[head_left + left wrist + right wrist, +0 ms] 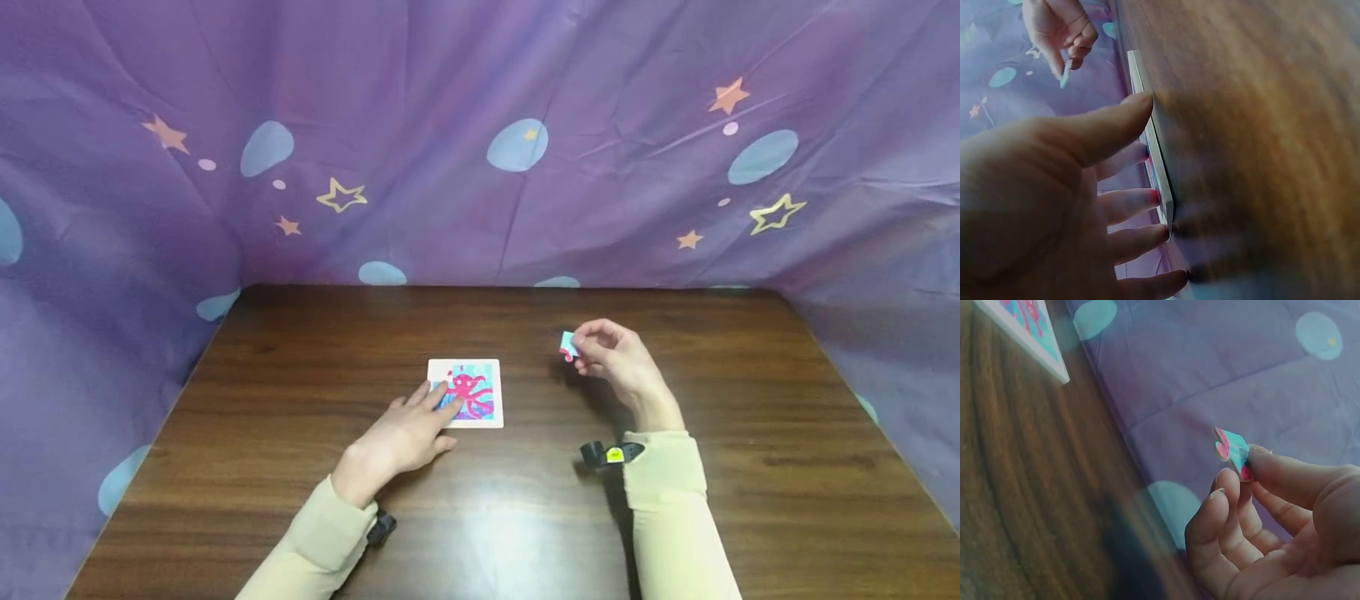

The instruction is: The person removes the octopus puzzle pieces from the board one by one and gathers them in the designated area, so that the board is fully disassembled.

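A square jigsaw puzzle with a white border lies on the table, showing a pink octopus on blue; its upper left corner is bare white. My left hand reaches over the puzzle's left side, fingers spread and fairly straight, some fingertips resting on it. In the left wrist view, the thumb of that hand is beside the board's edge. To the right of the puzzle, raised above the table, my right hand pinches a small jigsaw piece between thumb and fingers. The piece is light blue with pink patches.
The brown wooden table carries the puzzle near its middle. A purple cloth with stars and blue spots hangs behind and along both sides. Small black cameras, such as the right one, are strapped at both wrists.
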`<state>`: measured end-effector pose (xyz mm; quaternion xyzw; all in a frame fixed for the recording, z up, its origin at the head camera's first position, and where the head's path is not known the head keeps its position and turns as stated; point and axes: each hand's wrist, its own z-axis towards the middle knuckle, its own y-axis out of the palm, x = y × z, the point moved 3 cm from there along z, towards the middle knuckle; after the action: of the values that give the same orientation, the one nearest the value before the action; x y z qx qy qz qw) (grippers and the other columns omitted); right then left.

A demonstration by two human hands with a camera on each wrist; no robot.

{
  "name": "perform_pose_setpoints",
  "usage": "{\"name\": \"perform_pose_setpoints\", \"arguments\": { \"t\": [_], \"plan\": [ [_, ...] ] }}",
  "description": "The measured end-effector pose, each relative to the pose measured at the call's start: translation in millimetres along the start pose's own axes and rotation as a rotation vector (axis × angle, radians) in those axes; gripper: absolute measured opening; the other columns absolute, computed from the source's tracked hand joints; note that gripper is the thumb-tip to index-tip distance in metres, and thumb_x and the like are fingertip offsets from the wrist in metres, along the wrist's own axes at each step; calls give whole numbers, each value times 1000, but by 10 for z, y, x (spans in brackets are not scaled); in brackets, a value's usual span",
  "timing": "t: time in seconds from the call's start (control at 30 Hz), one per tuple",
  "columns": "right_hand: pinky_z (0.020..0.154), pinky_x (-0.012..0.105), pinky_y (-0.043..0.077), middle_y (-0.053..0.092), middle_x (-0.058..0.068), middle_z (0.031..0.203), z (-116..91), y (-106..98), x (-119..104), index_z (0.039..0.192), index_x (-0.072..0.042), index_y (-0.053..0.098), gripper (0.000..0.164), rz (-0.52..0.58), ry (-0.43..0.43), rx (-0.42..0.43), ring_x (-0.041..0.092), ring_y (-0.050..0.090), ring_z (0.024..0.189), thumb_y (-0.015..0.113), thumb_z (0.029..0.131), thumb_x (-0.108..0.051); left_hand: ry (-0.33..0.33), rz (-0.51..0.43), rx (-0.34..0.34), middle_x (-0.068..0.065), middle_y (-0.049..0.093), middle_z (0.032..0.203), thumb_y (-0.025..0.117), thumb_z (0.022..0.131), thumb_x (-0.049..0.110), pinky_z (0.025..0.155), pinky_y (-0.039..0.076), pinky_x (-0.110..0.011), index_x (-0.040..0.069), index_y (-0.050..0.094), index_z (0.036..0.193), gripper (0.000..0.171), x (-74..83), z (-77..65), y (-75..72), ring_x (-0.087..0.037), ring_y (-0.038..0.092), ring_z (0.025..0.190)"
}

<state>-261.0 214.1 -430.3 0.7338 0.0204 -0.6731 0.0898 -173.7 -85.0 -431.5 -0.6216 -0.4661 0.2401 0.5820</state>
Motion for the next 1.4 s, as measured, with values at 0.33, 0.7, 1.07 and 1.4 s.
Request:
{"name": "perform_pose_setpoints", "arguments": {
  "t": [0.33,0.7,1.07,1.4],
  "plan": [
    [58,27,56,65,3,76,21,-85,115,96,-6,60,8,99,26,10,14,61,60,60,95,1,-15,-18,-23,-17,22,159,55,99,43,113,22,-60,15,34,153,65,17,-1,61,-39,17,145],
    [55,23,54,62,5,77,185,-178,191,105,8,54,11,-89,42,81,11,59,58,57,95,4,24,40,86,-21,37,151,61,97,38,106,34,-59,12,48,145,57,78,3,66,-40,32,139],
    [46,19,48,61,9,68,372,-229,248,108,17,56,21,-311,131,73,10,56,53,59,91,5,77,120,125,-18,41,145,60,97,36,100,42,-56,13,50,143,53,143,-46,89,-35,39,133],
    [45,24,45,62,11,75,313,-212,153,114,10,56,30,-483,33,94,13,54,56,64,91,-6,56,114,123,-19,40,146,59,97,40,101,40,-55,13,48,144,55,148,-42,83,-34,38,134]
  ]
}}
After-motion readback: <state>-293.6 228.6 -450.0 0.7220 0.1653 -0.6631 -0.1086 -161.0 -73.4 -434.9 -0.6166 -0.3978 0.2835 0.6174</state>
